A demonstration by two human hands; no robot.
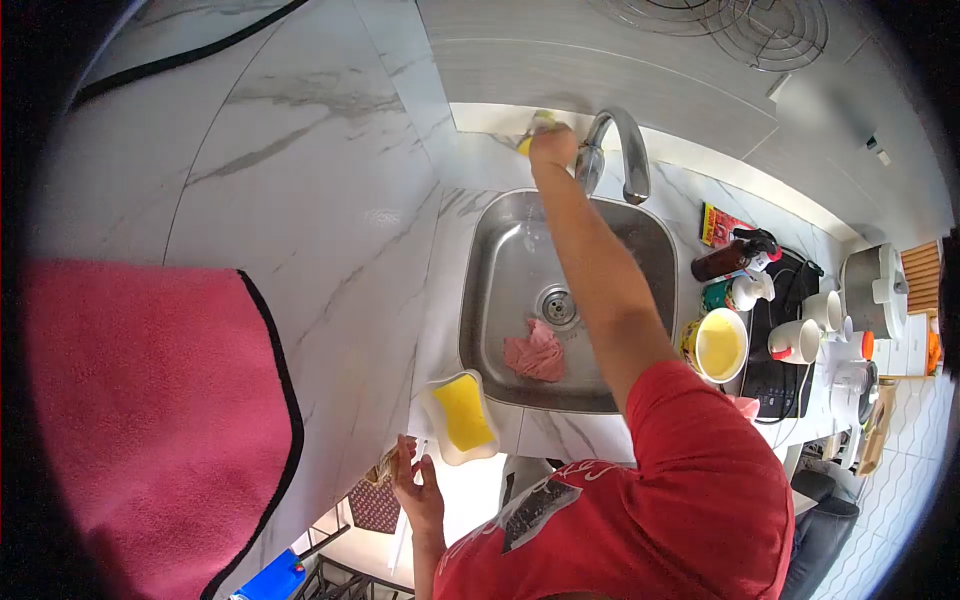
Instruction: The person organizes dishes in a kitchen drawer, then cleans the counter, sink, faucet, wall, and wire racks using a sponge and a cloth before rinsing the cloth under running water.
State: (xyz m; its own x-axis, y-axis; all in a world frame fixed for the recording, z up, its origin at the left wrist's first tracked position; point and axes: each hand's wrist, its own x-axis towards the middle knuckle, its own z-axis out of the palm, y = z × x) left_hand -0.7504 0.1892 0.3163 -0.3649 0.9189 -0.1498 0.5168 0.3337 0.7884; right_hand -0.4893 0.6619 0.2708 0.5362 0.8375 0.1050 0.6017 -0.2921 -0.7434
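One sponge [524, 146], bright yellow with a paler greenish part, shows only partly. I see the right hand [553, 148] clamped on it behind the sink [487, 262], just beside the faucet [636, 150] — blur hides its finer texture. The left hand [420, 495] holds fingers and thumb apart, near the white tub [437, 412] with its yellow inside. A crumpled pink cloth [535, 354] lies in the sink.
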